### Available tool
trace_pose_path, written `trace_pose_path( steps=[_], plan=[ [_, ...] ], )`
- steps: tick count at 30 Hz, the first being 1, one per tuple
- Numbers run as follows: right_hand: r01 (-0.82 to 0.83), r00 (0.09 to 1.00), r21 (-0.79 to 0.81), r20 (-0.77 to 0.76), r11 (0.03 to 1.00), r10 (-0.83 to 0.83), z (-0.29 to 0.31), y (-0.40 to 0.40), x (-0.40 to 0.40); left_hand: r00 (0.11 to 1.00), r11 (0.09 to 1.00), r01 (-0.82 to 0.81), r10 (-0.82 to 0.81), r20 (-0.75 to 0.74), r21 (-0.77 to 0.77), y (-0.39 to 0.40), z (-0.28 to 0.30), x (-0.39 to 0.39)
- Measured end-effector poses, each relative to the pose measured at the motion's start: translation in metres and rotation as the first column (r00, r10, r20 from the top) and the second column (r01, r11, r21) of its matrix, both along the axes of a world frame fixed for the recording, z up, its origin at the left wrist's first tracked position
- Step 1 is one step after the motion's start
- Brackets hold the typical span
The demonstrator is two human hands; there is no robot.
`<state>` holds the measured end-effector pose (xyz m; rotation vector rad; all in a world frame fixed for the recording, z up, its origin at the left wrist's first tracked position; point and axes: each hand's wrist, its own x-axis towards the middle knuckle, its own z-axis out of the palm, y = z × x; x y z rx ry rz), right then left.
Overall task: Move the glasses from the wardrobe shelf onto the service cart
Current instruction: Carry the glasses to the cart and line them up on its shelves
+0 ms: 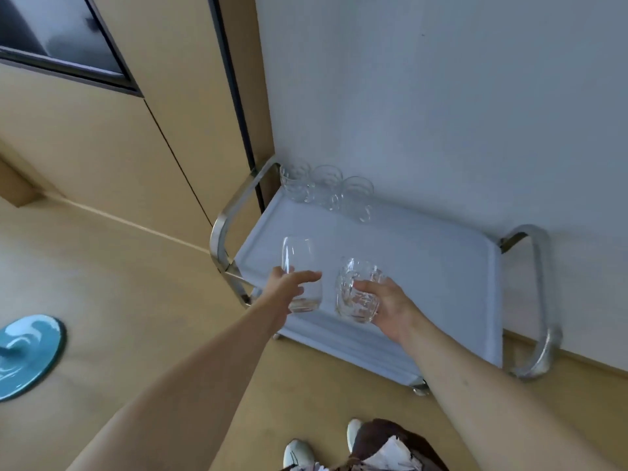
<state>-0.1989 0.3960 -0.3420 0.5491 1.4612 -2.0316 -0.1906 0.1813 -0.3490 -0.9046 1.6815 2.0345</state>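
Note:
My left hand (285,294) grips a clear smooth glass (300,266) by its lower part, held above the near left of the service cart (424,266). My right hand (390,307) grips a second clear glass (356,290) with a cut pattern, just to the right of the first, also above the cart's white top. Three clear glasses (328,190) stand in a row at the cart's far left corner, against the wall.
The cart has metal loop handles at its left end (231,219) and right end (540,300) and stands against a pale wall. Beige wardrobe doors (136,158) are on the left. A blue round object (27,355) lies on the floor at the left. My shoes (299,453) are below.

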Motion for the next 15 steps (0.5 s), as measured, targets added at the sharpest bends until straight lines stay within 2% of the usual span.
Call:
trace_pose_path(
  steps=[3,9,15],
  plan=[
    [0.033,0.999,0.055,0.026,0.998,-0.034,-0.009,0.012,-0.009,0.997,0.995,0.081,-0.081,0.007,-0.055,0.009,-0.014,-0.019],
    [0.107,0.994,0.15,-0.002,0.983,-0.108,-0.033,0.033,-0.057,0.992,0.985,0.119,-0.122,-0.015,-0.122,0.03,-0.028,-0.074],
    [0.184,0.982,0.283,-0.082,0.941,-0.168,-0.053,0.045,-0.112,0.985,0.939,0.163,-0.17,0.003,-0.301,0.049,-0.04,-0.132]
  ],
)
